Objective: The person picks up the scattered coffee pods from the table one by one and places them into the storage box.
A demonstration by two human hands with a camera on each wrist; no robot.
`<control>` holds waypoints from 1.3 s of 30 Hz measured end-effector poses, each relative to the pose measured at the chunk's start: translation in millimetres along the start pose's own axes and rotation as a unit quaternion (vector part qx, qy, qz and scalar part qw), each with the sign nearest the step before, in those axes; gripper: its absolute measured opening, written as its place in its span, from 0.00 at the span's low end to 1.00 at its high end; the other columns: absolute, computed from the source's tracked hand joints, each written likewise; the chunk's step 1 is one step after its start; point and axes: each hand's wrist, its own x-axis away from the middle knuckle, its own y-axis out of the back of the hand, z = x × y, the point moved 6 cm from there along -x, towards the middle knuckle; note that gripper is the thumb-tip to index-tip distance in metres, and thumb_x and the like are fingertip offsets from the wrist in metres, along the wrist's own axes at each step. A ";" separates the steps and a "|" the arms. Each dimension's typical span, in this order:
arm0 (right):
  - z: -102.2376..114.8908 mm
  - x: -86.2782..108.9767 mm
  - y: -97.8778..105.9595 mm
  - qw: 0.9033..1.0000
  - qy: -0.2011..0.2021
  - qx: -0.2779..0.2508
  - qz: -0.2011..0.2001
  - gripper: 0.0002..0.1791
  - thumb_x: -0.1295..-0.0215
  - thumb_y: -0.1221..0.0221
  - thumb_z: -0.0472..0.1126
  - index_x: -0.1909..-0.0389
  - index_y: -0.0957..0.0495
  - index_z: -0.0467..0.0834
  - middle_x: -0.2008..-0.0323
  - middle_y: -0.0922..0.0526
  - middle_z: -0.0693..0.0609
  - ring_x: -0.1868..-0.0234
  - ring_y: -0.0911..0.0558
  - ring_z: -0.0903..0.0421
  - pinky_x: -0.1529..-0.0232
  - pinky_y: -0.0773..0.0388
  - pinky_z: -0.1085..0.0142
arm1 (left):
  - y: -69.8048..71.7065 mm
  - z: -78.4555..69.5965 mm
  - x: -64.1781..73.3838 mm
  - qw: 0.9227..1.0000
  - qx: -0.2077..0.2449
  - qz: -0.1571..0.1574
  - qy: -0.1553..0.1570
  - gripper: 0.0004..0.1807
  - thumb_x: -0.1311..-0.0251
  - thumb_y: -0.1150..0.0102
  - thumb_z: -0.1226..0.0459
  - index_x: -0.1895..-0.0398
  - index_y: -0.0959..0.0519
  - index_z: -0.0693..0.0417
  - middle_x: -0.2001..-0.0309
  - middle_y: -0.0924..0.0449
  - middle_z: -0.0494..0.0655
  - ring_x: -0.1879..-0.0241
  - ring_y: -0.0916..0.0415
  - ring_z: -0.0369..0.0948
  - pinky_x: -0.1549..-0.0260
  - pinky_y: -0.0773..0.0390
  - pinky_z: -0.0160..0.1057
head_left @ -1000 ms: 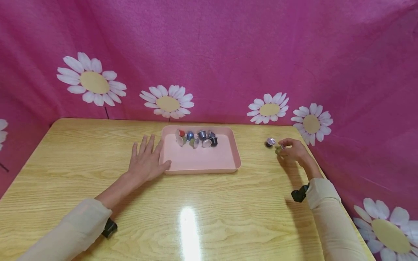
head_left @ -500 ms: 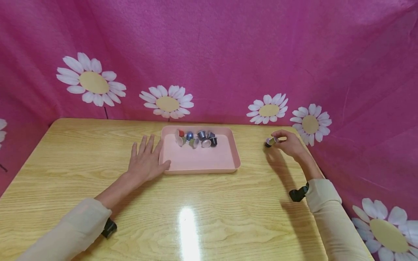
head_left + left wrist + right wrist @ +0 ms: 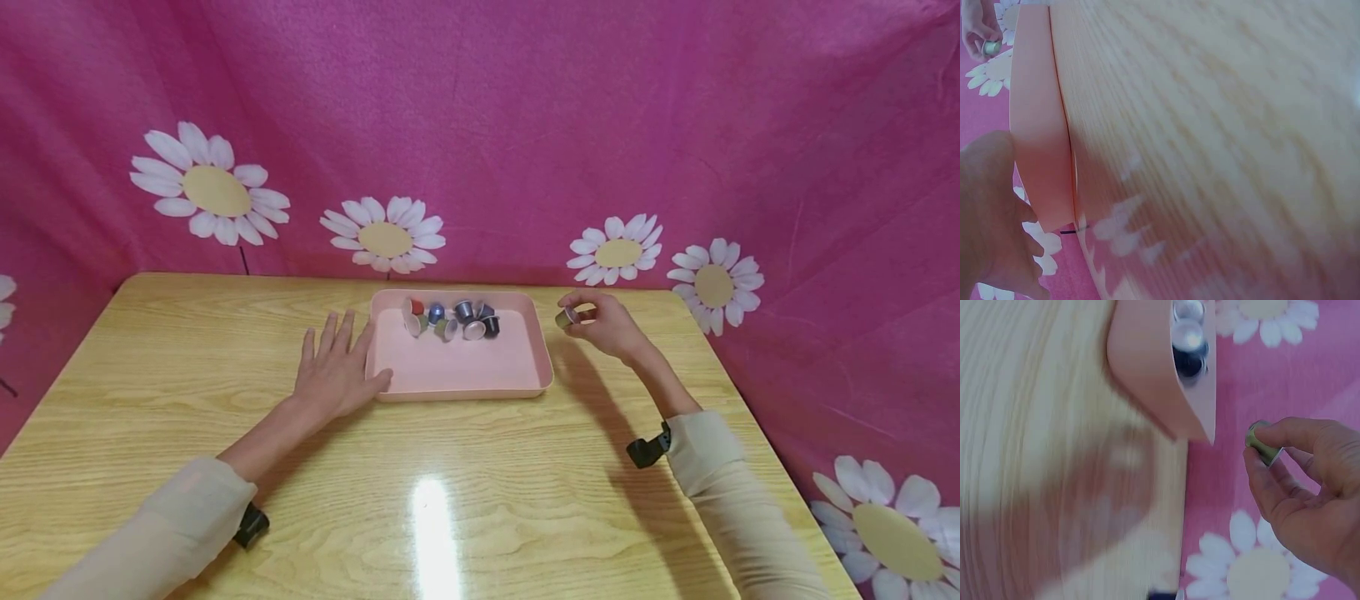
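My right hand [image 3: 609,323] pinches a green coffee capsule [image 3: 567,317] between thumb and fingers, above the table just right of the pink tray [image 3: 457,371]. The right wrist view shows the capsule [image 3: 1265,444] held sideways at the fingertips, level with the tray's end. Several coffee capsules lie in the tray's far half: a red one [image 3: 416,307], a blue one [image 3: 437,312], a black one [image 3: 491,326] and others in grey, green and white-lidded. My left hand [image 3: 337,372] has its fingers straight and spread along the tray's left side, thumb over the near corner.
The wooden table [image 3: 330,500] ends at a pink flowered curtain [image 3: 495,150] behind and to the right. At the bottom edge of the right wrist view a dark object [image 3: 1163,595] is partly cut off; my right hand covers that spot in the head view.
My right hand has lifted the green capsule from the table's right side and carried it left towards the tray, passing over a dark capsule. My left hand and the tray stay put.
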 end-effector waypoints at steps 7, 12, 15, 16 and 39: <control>0.4 -12.6 -33.6 1.000 0.006 -0.007 0.027 0.20 0.42 0.38 0.22 0.47 0.23 0.29 0.46 0.22 0.34 0.50 0.19 0.37 0.56 0.19 0.62 | -1.1 0.8 0.0 1.000 0.000 -0.001 0.002 0.49 0.38 0.46 0.43 0.22 0.48 0.61 0.23 0.59 0.68 0.24 0.69 0.63 0.32 0.70 0.66; 4.9 -17.1 -54.7 0.999 0.019 -0.002 0.032 0.19 0.43 0.41 0.19 0.48 0.24 0.27 0.49 0.21 0.34 0.51 0.18 0.37 0.53 0.19 0.58 | -0.8 0.9 0.5 1.000 0.000 -0.002 0.002 0.49 0.38 0.45 0.43 0.22 0.48 0.61 0.23 0.59 0.68 0.24 0.69 0.63 0.32 0.69 0.66; 5.5 -19.0 -67.7 0.999 0.012 0.001 0.035 0.20 0.44 0.41 0.18 0.49 0.23 0.27 0.51 0.20 0.35 0.52 0.18 0.38 0.51 0.20 0.57 | -0.4 0.6 0.7 1.000 0.002 -0.003 0.000 0.49 0.38 0.45 0.43 0.22 0.48 0.61 0.23 0.59 0.69 0.24 0.69 0.63 0.32 0.69 0.67; 5.6 -19.5 -71.8 0.999 0.012 0.004 0.037 0.19 0.44 0.41 0.18 0.50 0.23 0.27 0.51 0.20 0.36 0.53 0.18 0.39 0.51 0.20 0.57 | -0.7 0.9 0.8 1.000 0.003 -0.002 0.001 0.49 0.38 0.45 0.43 0.22 0.48 0.61 0.23 0.59 0.69 0.24 0.69 0.63 0.32 0.70 0.66; 2.2 -30.1 -110.3 0.999 0.014 0.038 0.017 0.17 0.50 0.32 0.24 0.58 0.21 0.32 0.60 0.17 0.40 0.56 0.15 0.42 0.54 0.18 0.59 | -2.4 1.2 -0.8 1.000 0.003 -0.001 0.002 0.49 0.38 0.46 0.42 0.21 0.49 0.59 0.22 0.60 0.67 0.24 0.70 0.62 0.32 0.71 0.65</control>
